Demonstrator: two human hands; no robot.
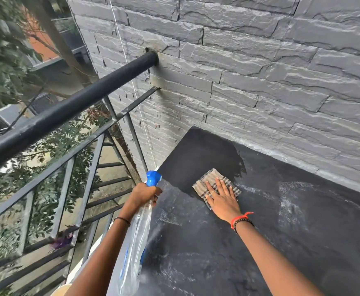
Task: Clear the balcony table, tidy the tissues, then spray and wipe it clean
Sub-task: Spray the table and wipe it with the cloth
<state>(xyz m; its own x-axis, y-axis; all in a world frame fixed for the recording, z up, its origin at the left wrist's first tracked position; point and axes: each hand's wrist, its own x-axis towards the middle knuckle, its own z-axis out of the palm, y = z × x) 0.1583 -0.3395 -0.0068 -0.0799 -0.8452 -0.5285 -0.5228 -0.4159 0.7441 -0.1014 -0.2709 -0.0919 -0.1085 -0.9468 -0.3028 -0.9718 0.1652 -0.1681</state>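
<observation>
Nearest, at seven o'clock, the left hand [143, 194] is wrapped tight around the neck of a clear spray bottle [135, 242], whose blue nozzle [153, 177] points up toward twelve at the table's left edge beside the railing [53, 116]. At the centre, the right hand [221, 199] lies flat with fingers spread, pressing a checked cloth [209, 180] onto the dark table [260, 242], gripping nothing. Toward eleven o'clock of the cloth the tabletop looks darker and wet, while toward three and six it shows pale dusty smears, against the grey stone wall [260, 71].
</observation>
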